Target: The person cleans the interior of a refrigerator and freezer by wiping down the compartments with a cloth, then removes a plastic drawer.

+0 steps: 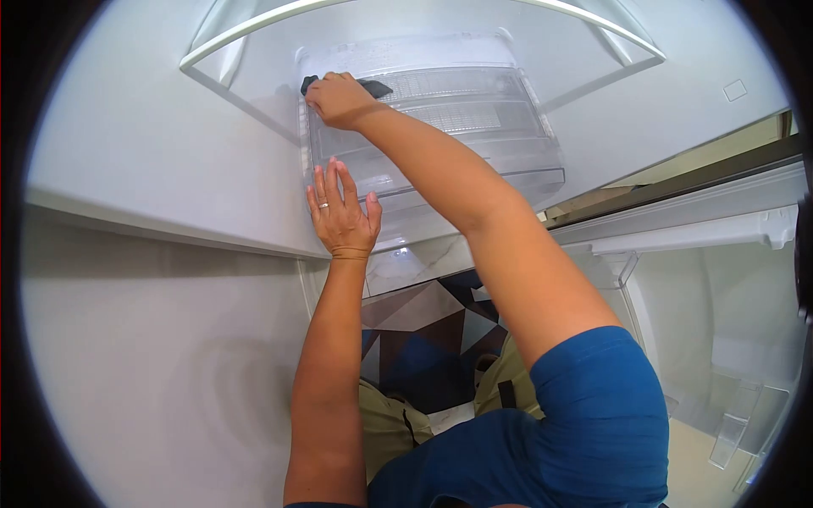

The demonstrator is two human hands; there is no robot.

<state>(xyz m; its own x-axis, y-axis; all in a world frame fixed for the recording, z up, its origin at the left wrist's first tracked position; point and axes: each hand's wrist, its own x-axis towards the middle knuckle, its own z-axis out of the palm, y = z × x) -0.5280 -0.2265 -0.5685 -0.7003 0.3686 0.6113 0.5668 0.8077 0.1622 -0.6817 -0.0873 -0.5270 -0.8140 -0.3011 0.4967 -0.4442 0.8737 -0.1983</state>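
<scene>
My right hand [340, 100] is closed on a dark grey cloth [375, 87], whose ends stick out on both sides of the fingers. It presses near the back left corner of a clear plastic fridge drawer [508, 148]. My left hand [343, 212], with a ring on one finger, lies with fingers spread at the drawer's front left part. Whether its palm touches the plastic I cannot tell. My right arm reaches across and hides part of the drawer's middle.
A white-edged shelf [423, 7] spans the fridge above the drawer. At the right the fridge door [745, 296] stands open, with clear door bins [737, 423]. White inner walls [152, 110] close in on the left. Below lies a mat [423, 339] with coloured triangles.
</scene>
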